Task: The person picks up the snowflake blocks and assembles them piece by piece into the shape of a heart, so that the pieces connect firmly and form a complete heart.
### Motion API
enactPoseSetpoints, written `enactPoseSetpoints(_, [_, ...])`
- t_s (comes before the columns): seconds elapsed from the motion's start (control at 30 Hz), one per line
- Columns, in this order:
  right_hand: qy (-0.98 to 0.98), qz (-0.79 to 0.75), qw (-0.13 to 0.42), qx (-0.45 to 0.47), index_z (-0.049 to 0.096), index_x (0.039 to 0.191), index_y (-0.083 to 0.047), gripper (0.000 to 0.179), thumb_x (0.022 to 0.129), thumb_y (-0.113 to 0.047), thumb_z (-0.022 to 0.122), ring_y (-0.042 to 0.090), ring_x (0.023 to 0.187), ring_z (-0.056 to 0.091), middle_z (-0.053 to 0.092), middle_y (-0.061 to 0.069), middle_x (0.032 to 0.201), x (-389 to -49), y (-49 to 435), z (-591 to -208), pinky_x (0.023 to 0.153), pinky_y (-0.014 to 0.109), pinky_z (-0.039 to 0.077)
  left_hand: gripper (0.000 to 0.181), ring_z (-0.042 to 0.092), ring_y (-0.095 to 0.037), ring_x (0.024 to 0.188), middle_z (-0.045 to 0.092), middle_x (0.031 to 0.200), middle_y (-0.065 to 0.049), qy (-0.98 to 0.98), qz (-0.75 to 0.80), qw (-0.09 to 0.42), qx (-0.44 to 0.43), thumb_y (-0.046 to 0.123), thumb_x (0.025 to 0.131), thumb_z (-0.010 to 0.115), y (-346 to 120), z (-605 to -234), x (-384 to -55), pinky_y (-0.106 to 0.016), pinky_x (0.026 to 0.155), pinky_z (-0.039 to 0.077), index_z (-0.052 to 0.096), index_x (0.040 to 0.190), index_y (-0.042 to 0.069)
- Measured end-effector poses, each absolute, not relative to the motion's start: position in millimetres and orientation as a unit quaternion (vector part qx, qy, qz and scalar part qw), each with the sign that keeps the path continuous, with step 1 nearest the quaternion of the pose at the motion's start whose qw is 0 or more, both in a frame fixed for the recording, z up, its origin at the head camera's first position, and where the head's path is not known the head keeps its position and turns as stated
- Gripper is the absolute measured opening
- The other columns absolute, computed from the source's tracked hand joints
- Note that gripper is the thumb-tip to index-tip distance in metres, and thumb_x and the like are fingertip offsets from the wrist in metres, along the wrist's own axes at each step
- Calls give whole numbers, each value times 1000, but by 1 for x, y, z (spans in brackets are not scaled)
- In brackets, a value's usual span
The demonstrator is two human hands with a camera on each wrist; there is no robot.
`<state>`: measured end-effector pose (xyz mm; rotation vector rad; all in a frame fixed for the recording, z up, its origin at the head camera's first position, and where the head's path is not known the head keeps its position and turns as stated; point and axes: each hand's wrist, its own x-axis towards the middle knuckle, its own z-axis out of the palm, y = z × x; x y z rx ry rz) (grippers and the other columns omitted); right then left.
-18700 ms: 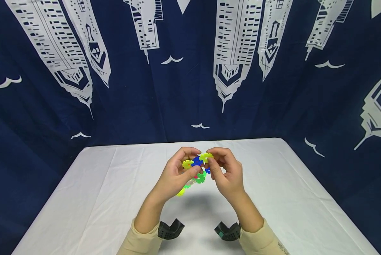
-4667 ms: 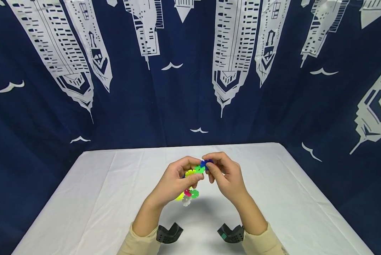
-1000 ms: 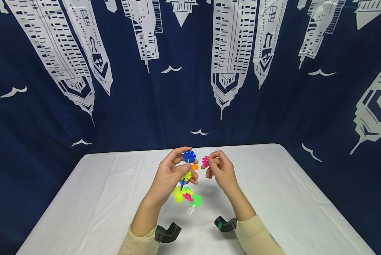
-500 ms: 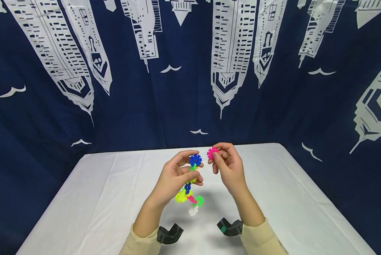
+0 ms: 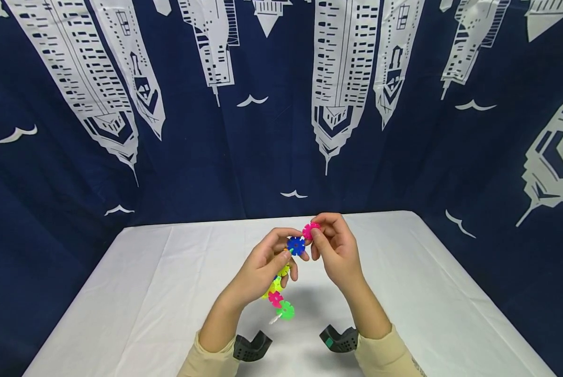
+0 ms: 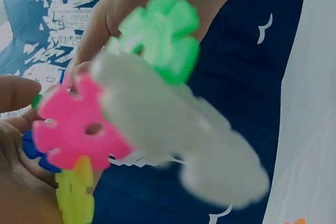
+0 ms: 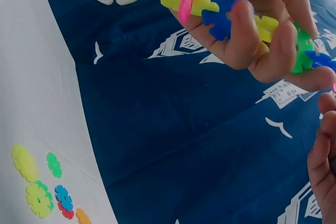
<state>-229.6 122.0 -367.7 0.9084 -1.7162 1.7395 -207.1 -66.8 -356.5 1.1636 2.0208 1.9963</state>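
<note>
My left hand (image 5: 258, 272) grips a chain of slotted, flower-shaped plastic discs between thumb and fingers. A blue disc (image 5: 296, 245) sits at the chain's upper end, by the left fingertips. My right hand (image 5: 341, 254) pinches a pink disc (image 5: 308, 230) with thumb and index finger, its edge right at the blue disc. Below the left hand the chain hangs down through yellow discs, a second pink disc (image 5: 276, 299), a green disc (image 5: 285, 310) and a white disc (image 6: 142, 108). The left fingers hide part of the chain's middle.
Loose discs lie on the white tablecloth (image 5: 404, 293) in the right wrist view: yellow discs (image 7: 39, 200), a green disc (image 7: 54, 164), a blue disc (image 7: 63, 196) and an orange disc (image 7: 82, 216). A dark blue curtain (image 5: 244, 157) with white prints stands behind the table.
Earlier the right hand pinched a yellow disc, then the chain's blue end disc; now it holds a pink one. Over the last second, pink and blue discs came together. The chain's lower end swung.
</note>
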Motion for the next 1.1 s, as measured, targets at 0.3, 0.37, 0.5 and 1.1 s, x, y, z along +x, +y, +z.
enactPoseSetpoints(0.3, [-622, 647, 255, 360, 49, 109, 11, 14, 95, 15, 49, 16, 50, 49, 60, 15, 76, -226, 119, -366, 47, 24, 47, 36, 45, -12, 56, 60, 96, -17, 691, 653, 16, 308, 8, 96, 65, -66, -359, -206, -17, 50, 39, 50, 129, 14])
enactPoseSetpoints(0.37, [-625, 643, 251, 365, 49, 109, 11, 15, 95, 15, 49, 16, 50, 49, 60, 15, 77, -226, 118, -367, 47, 24, 47, 36, 45, -12, 55, 62, 96, -18, 691, 653, 12, 310, 8, 96, 65, -65, -358, -206, -16, 48, 38, 49, 128, 12])
enactPoseSetpoints(0.5, [-627, 639, 243, 374, 48, 111, 11, 15, 96, 13, 50, 17, 50, 48, 60, 16, 77, -226, 117, -369, 47, 24, 47, 39, 45, -11, 52, 64, 95, -25, 683, 656, 17, 321, 6, 97, 63, -66, -358, -206, -16, 45, 36, 43, 130, 8])
enactPoseSetpoints(1.1, [-646, 571, 319, 394, 54, 107, 11, 13, 94, 12, 55, 12, 47, 45, 59, 17, 74, -221, 112, -369, 45, 18, 43, 27, 53, -13, 52, 65, 89, -32, 656, 664, 15, 358, -1, 95, 62, -71, -357, -206, -19, 47, 46, 52, 121, -3])
